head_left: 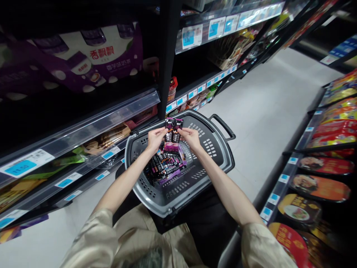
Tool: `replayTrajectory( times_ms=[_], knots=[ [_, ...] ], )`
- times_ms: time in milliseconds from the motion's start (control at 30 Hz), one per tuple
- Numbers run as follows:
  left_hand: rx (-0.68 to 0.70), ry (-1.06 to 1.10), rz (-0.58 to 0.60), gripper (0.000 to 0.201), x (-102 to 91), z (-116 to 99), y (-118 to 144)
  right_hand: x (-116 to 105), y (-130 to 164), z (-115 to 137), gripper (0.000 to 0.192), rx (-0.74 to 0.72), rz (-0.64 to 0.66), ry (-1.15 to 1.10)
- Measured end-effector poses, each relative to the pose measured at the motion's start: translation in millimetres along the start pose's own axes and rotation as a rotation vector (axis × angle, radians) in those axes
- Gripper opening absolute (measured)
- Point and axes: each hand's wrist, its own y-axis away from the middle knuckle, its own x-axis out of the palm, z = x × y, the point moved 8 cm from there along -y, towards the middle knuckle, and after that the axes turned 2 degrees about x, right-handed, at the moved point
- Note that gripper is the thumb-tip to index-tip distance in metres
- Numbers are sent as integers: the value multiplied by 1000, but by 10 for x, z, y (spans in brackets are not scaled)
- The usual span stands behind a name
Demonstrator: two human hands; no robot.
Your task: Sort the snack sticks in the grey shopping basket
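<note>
Both my hands hold a pair of joined black and purple packets (173, 133) upright over a grey shopping basket (220, 156). My left hand (154, 139) pinches the left edge of the packets, my right hand (191, 137) the right edge. Inside the basket lies a heap of several similar dark and purple packets (166, 166). The basket sits in front of me at lap height, its black handle (223, 126) at the far side.
Store shelves with blue price tags (26, 163) run along the left, a purple and white carton (92, 59) on an upper one. Red and orange packaged goods (320, 186) line the shelves on the right. A pale floor aisle (267, 108) stretches ahead.
</note>
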Motion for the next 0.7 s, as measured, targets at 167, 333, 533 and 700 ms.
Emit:
replayTrajectory(
  times_ms=[167, 333, 533, 700],
  knots=[
    [1, -4, -3, 58, 1, 2, 0, 6, 7, 16, 45, -4, 1, 5],
    [-10, -12, -6, 57, -7, 3, -1, 7, 1, 0, 44, 2, 9, -8],
    [-11, -14, -8, 57, -11, 9, 0, 2, 1, -5, 45, 8, 9, -1],
    [7, -26, 1, 59, -7, 6, -3, 1, 1, -10, 45, 13, 6, 4]
  ],
)
